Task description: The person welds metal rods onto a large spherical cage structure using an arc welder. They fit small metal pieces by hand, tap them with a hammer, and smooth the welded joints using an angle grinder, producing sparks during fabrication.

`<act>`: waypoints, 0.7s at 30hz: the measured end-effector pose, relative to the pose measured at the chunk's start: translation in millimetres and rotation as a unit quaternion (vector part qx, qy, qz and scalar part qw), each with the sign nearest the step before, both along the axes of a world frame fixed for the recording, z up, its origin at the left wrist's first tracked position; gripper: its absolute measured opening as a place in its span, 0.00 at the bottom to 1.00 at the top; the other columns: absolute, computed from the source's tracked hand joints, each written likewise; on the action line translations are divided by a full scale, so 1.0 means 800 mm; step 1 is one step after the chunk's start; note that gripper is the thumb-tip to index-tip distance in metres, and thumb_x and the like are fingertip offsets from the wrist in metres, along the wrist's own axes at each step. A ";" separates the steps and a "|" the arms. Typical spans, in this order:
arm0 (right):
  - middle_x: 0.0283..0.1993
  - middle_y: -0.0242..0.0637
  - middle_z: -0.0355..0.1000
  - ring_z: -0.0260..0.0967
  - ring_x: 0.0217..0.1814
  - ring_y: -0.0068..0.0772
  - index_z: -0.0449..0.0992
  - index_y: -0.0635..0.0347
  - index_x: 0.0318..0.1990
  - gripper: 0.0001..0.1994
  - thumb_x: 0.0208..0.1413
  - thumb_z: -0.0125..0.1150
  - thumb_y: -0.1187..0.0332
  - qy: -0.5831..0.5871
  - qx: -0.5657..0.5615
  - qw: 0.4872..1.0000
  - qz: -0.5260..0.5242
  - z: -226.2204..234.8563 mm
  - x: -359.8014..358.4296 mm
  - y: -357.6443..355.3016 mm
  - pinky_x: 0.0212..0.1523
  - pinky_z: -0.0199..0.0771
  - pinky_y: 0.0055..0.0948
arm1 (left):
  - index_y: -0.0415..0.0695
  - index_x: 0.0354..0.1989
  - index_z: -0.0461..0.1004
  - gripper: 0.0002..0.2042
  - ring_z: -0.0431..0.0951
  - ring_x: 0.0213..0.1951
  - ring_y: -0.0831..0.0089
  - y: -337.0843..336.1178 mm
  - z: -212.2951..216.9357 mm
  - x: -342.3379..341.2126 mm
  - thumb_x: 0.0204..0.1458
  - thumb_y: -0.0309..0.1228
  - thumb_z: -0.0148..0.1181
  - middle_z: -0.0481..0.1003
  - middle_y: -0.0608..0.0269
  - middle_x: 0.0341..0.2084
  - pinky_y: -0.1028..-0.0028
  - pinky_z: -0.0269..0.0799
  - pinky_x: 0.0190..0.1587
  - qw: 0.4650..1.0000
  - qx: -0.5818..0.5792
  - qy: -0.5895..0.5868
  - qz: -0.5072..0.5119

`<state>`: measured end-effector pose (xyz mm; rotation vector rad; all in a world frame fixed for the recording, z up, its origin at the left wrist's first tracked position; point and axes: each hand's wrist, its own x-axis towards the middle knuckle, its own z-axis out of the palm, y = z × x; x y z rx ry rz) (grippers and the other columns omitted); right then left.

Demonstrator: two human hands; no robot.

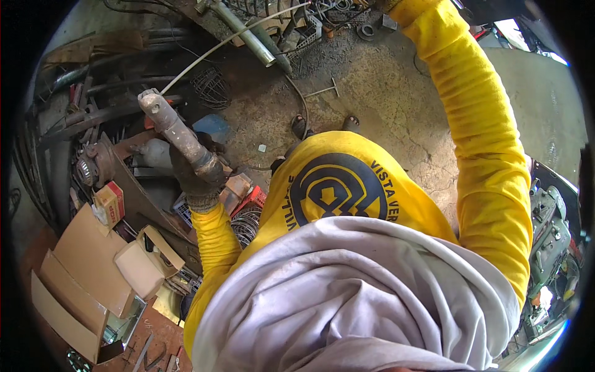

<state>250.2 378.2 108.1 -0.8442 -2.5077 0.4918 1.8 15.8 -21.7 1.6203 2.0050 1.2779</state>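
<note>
left hand [197, 177] in a dark glove, clamped round the lower end of a rusty metal shaft [176, 133], left-centre of frame, pointing up-left | looks heavy, stiff, gritty, so grip low near the collar | right hand out of frame up top, can't tell

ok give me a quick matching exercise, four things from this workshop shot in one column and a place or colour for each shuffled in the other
Things:
1. metal shaft
2. open cardboard boxes
3. wire cage guard
4. sleeve

Place or colour:
A. yellow, raised toward the top edge
B. gripped in the gloved left hand
C. brown, at the lower left
D. on the concrete floor, above the shaft's top end

Pairs: 1-B, 2-C, 3-D, 4-A
</note>
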 end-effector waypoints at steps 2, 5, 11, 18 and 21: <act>0.39 0.51 0.77 0.77 0.40 0.51 0.75 0.63 0.50 0.16 0.65 0.56 0.59 -0.012 0.000 1.000 -0.014 -0.002 0.005 0.002 0.43 0.78 0.43 | 0.34 0.56 0.64 0.28 0.79 0.29 0.66 0.009 -0.010 0.003 0.57 0.45 0.61 0.73 0.53 0.37 0.67 0.78 0.32 1.000 0.011 -0.005 -0.013; 0.39 0.51 0.77 0.77 0.40 0.52 0.75 0.63 0.49 0.16 0.65 0.55 0.59 -0.024 0.000 1.000 -0.009 -0.001 -0.001 0.001 0.43 0.78 0.44 | 0.33 0.55 0.64 0.28 0.79 0.28 0.65 0.010 -0.004 0.005 0.57 0.45 0.60 0.74 0.53 0.36 0.67 0.78 0.31 0.999 0.015 0.029 0.000; 0.39 0.52 0.77 0.77 0.41 0.52 0.75 0.64 0.48 0.15 0.66 0.55 0.60 -0.015 0.017 1.000 0.000 -0.003 -0.005 0.003 0.44 0.78 0.45 | 0.34 0.54 0.66 0.25 0.80 0.28 0.63 0.007 -0.017 -0.012 0.58 0.43 0.59 0.75 0.55 0.35 0.67 0.77 0.31 0.998 0.056 0.032 -0.017; 0.39 0.51 0.77 0.77 0.41 0.52 0.76 0.64 0.47 0.15 0.65 0.55 0.61 0.003 0.028 0.999 0.023 -0.011 -0.008 0.003 0.42 0.77 0.45 | 0.35 0.62 0.60 0.31 0.77 0.32 0.60 0.025 0.018 0.012 0.53 0.33 0.65 0.74 0.52 0.36 0.63 0.75 0.38 0.975 -0.035 0.215 0.042; 0.38 0.51 0.77 0.77 0.40 0.52 0.76 0.64 0.47 0.14 0.65 0.55 0.61 0.006 0.044 0.998 0.033 -0.008 -0.008 0.012 0.42 0.77 0.45 | 0.35 0.67 0.56 0.37 0.78 0.36 0.58 0.023 0.010 0.001 0.50 0.30 0.67 0.73 0.52 0.39 0.60 0.75 0.42 0.991 -0.046 0.114 0.045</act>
